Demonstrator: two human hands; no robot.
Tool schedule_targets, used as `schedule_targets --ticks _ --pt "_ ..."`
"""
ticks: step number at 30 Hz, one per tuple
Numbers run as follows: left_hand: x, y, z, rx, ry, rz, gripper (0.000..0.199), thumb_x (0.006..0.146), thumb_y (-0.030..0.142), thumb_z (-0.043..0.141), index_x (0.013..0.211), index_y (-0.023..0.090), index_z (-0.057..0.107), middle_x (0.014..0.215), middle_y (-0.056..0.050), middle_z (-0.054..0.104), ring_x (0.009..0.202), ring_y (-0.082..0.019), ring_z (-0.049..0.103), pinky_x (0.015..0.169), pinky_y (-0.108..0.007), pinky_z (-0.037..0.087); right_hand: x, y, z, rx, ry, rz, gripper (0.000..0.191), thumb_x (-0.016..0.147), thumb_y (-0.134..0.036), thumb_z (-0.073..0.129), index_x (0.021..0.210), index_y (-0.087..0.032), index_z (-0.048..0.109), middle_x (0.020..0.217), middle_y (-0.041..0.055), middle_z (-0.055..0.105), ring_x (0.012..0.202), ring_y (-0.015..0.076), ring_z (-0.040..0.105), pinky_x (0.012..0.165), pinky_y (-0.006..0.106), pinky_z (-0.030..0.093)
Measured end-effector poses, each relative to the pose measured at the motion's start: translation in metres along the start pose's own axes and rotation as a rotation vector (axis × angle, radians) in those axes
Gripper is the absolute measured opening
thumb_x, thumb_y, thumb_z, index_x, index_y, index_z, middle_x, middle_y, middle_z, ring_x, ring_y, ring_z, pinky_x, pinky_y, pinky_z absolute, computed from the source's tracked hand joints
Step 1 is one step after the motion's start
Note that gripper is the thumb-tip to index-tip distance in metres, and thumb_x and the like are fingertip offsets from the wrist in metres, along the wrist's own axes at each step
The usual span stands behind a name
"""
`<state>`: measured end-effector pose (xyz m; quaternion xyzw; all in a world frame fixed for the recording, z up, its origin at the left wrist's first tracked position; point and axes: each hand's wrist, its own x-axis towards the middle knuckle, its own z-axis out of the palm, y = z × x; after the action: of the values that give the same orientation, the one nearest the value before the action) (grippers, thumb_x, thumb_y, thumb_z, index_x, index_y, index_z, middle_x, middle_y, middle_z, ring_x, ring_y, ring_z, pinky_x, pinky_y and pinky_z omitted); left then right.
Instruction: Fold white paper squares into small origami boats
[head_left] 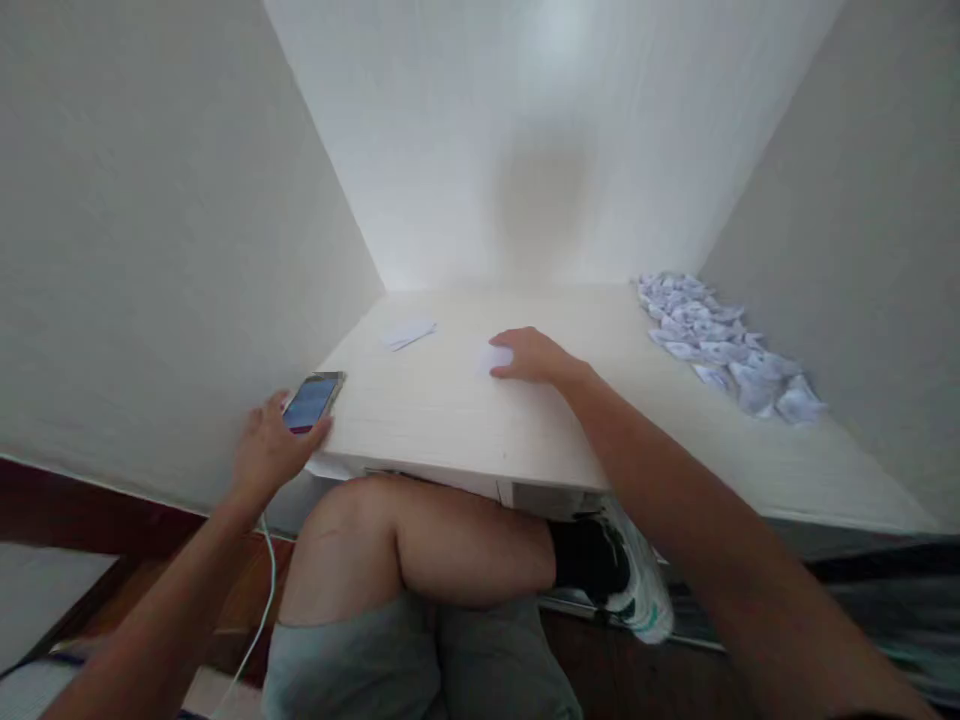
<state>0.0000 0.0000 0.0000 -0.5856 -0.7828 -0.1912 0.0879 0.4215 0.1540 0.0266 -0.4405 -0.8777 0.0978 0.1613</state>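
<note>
At the desk's left edge my left hand (271,445) grips a smartphone (311,403) by its lower end, thumb on one side and fingers on the other; its screen is lit. Near the middle of the white desk (435,410), my right hand (529,355) has thumb and fingertips at either side of a small piece of white paper (496,358). The palm and the curled fingers hide part of that paper. Further left lie a few flat white paper slips (409,335), overlapping.
A long heap of folded or crumpled white papers (720,345) runs along the right side of the desk. Walls enclose the left, back and right. Below the front edge are my crossed leg (450,540), a white shoe (641,580) and a white cable (266,590).
</note>
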Motion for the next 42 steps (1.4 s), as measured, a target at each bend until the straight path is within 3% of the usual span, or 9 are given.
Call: schedule_targets --ticks 4,9,12,14,19,25,30,38,42 --pt "0.010 -0.005 -0.002 -0.003 -0.027 -0.015 0.090 0.085 0.059 0.057 0.151 -0.002 0.045 0.139 -0.032 0.062 0.134 -0.048 0.057 0.114 -0.058 0.046 0.000 -0.002 0.001 0.018 0.019 -0.009 0.060 0.085 -0.031 0.081 0.141 -0.013 0.067 0.144 0.0184 0.068 0.134 0.0373 0.063 0.118 0.050 0.046" --pt "0.016 0.023 -0.012 -0.013 0.040 -0.041 0.080 0.084 0.050 0.067 0.153 0.013 0.049 0.146 -0.032 0.055 0.138 -0.058 0.049 0.107 -0.078 0.038 0.001 -0.008 0.002 0.122 0.088 -0.022 0.067 0.078 -0.023 0.087 0.141 -0.015 0.066 0.139 0.0189 0.069 0.130 0.0358 0.065 0.116 0.049 0.047" --pt "0.022 0.065 -0.013 -0.383 0.061 0.068 0.064 0.078 0.040 0.073 0.136 0.016 0.061 0.147 -0.025 0.056 0.144 -0.051 0.043 0.118 -0.074 0.028 0.003 -0.008 0.005 0.232 0.144 0.000 0.085 0.069 -0.016 0.093 0.148 -0.017 0.060 0.145 0.0190 0.065 0.132 0.0348 0.063 0.117 0.049 0.045" --pt "0.030 0.099 -0.006 -0.706 -0.030 0.113 0.056 0.070 0.036 0.080 0.122 0.018 0.067 0.139 -0.019 0.064 0.138 -0.043 0.050 0.122 -0.065 0.029 0.006 -0.006 0.008 0.326 0.192 0.034 0.079 0.071 -0.011 0.089 0.145 -0.017 0.063 0.140 0.0187 0.069 0.127 0.0329 0.066 0.114 0.049 0.047" --pt "0.056 0.191 0.028 -1.092 -0.236 0.133 0.047 0.071 0.046 0.083 0.108 0.019 0.071 0.103 -0.009 0.076 0.088 -0.024 0.071 0.081 -0.039 0.058 0.015 0.004 0.007 0.619 0.393 0.141 0.017 0.088 -0.028 0.073 0.101 -0.018 0.074 0.102 0.0108 0.078 0.095 0.0247 0.072 0.092 0.043 0.056" --pt "0.088 0.264 0.060 -1.554 -0.440 0.037 0.054 0.087 0.069 0.064 0.094 0.016 0.066 0.086 -0.007 0.070 0.060 -0.015 0.067 0.050 -0.025 0.050 0.015 0.022 -0.006 0.914 0.635 0.180 0.035 0.085 -0.057 0.070 0.087 -0.022 0.064 0.086 0.0023 0.069 0.080 0.0171 0.061 0.077 0.032 0.052" --pt "0.100 0.266 0.078 -1.724 -0.606 -0.026 0.051 0.082 0.064 0.076 0.098 0.016 0.065 0.078 -0.002 0.066 0.057 -0.016 0.068 0.045 -0.025 0.053 0.007 0.022 -0.013 0.983 0.637 0.174 0.023 0.072 -0.039 0.083 0.084 -0.022 0.074 0.082 -0.0011 0.060 0.074 0.0141 0.048 0.074 0.031 0.045" --pt "0.106 0.258 0.092 -1.817 -0.827 -0.131 0.045 0.068 0.010 0.088 0.111 0.010 0.072 0.086 -0.009 0.076 0.071 -0.017 0.072 0.066 -0.029 0.063 0.003 0.004 -0.008 1.221 0.365 0.176 0.025 0.058 -0.025 0.091 0.070 -0.021 0.070 0.096 0.0020 0.072 0.088 0.0182 0.068 0.079 0.032 0.056" --pt "0.108 0.260 0.094 -1.867 -0.799 -0.125 0.039 0.064 0.009 0.089 0.101 0.007 0.075 0.099 -0.014 0.078 0.082 -0.020 0.074 0.075 -0.032 0.064 0.002 0.008 -0.008 1.326 0.424 0.313 0.031 0.072 -0.039 0.087 0.094 -0.025 0.070 0.099 0.0009 0.073 0.085 0.0163 0.069 0.077 0.034 0.061"
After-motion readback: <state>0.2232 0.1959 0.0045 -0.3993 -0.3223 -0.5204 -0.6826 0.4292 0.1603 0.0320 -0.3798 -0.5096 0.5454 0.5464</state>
